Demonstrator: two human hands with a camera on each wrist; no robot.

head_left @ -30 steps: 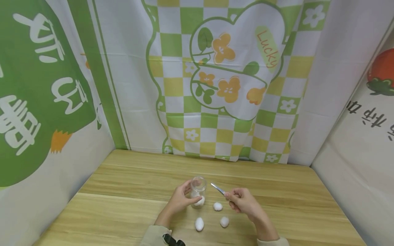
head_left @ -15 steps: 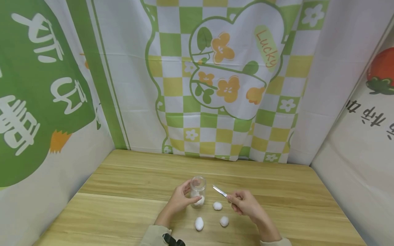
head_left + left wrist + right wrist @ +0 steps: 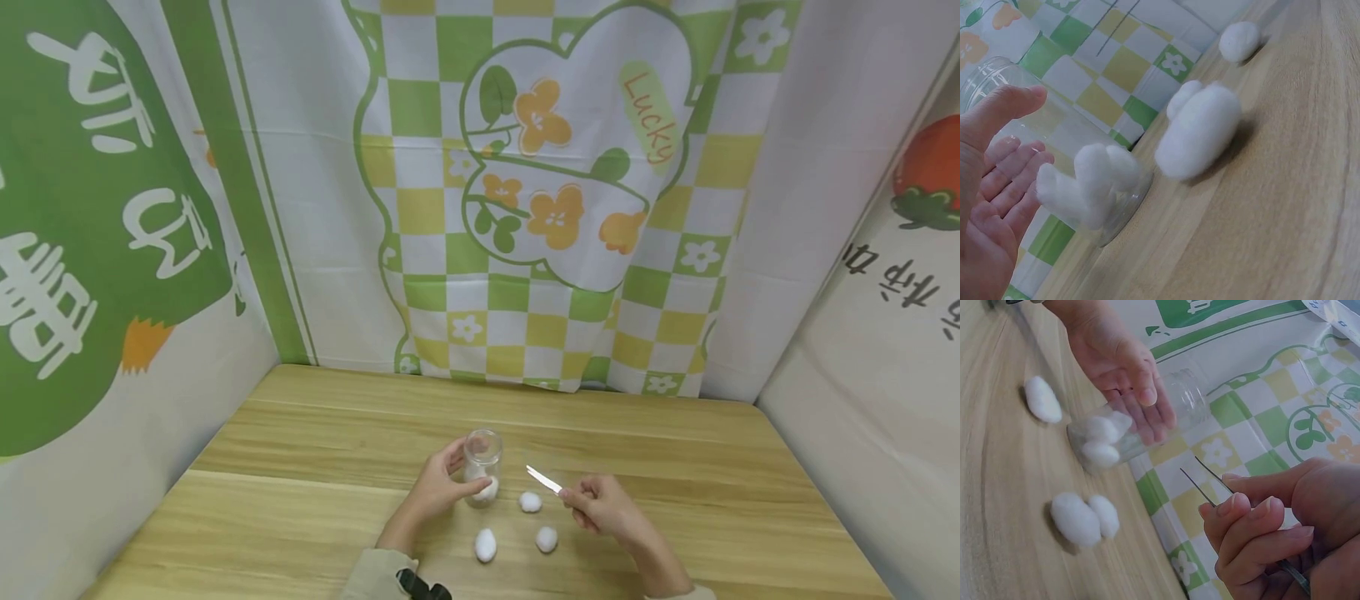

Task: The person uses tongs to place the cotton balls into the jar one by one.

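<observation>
A clear glass jar (image 3: 483, 457) stands upright on the table, several white cotton balls (image 3: 1094, 181) in its lower part. The left hand (image 3: 442, 483) curves round the jar's left side, thumb across its front. Metal tweezers (image 3: 543, 479) are pinched in the right hand (image 3: 606, 507), right of the jar, their two tips apart with nothing between them, as the right wrist view shows. Three loose cotton balls lie on the wood: one (image 3: 530, 502) right of the jar, one (image 3: 547, 539) nearer the front, and an oval one (image 3: 486, 546) in front of the jar.
The wooden table (image 3: 337, 433) reaches back to a green and yellow checked cloth (image 3: 465, 292). Printed cloth walls stand on the left (image 3: 97, 208) and right (image 3: 885, 350). A black band (image 3: 422, 586) is at the left sleeve.
The right hand with the tweezers has moved slightly right and toward the front, away from the jar. The left hand and the jar have stayed in place.
</observation>
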